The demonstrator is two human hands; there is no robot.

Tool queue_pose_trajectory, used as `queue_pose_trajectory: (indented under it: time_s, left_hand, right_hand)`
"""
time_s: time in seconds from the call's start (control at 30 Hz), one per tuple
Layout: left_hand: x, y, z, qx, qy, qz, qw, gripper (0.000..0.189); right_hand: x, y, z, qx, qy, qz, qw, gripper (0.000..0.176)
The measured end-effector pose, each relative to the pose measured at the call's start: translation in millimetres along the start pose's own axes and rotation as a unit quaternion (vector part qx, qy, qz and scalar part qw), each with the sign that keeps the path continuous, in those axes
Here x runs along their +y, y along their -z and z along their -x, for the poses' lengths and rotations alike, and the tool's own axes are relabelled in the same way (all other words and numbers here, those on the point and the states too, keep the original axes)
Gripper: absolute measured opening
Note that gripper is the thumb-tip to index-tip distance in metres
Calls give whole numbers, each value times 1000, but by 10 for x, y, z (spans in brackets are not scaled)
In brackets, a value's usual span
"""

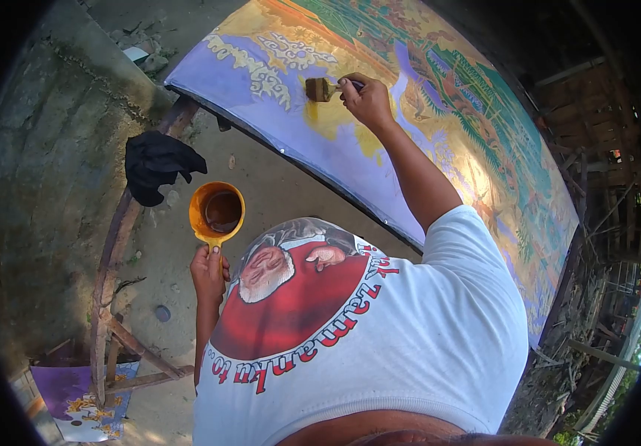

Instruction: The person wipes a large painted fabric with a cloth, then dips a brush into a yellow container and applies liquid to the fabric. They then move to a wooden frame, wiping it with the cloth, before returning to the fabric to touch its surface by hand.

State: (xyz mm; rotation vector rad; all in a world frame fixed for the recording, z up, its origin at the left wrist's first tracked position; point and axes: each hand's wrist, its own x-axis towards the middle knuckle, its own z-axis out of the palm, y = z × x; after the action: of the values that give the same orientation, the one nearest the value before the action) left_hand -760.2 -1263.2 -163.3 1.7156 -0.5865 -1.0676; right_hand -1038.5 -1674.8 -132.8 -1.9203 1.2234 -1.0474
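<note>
My right hand grips the handle of a wide paintbrush. Its bristles rest on a large painted cloth stretched over a frame. Around the bristles the cloth shows a yellowish wet-looking patch. Pale scroll shapes on a lilac ground lie to the left of the brush, and green and orange patterns fill the far side. My left hand is closed around the handle of an orange-yellow dipper. Dark brown liquid sits inside the dipper, which is held apart from the cloth, over the ground.
A black cloth hangs over a curved wooden pole on the left. Below it, wooden struts stand near a purple and white painted cloth. A mossy concrete surface is at far left. Wooden slats and debris line the right.
</note>
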Motion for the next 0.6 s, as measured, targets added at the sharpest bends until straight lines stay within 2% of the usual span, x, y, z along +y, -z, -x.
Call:
queue_pose_trajectory:
  time_s: [0.13, 0.23, 0.4, 0.6]
  left_hand:
    - [-27, 24, -8, 1, -1, 2, 1000, 24]
    - [-51, 22, -24, -1, 2, 6, 1000, 25]
    - [-23, -1, -37, -10, -3, 7, 1000, 24]
    - [-35, 15, -25, -7, -1, 10, 1000, 23]
  right_hand:
    - [-152, 216, 9, 25, -17, 13, 999, 22]
    - [-71, 177, -142, 76, -7, -43, 996, 20]
    - [58, -85, -306, 69, 28, -24, 997, 21]
    - [9, -150, -160, 37, 35, 64, 997, 23]
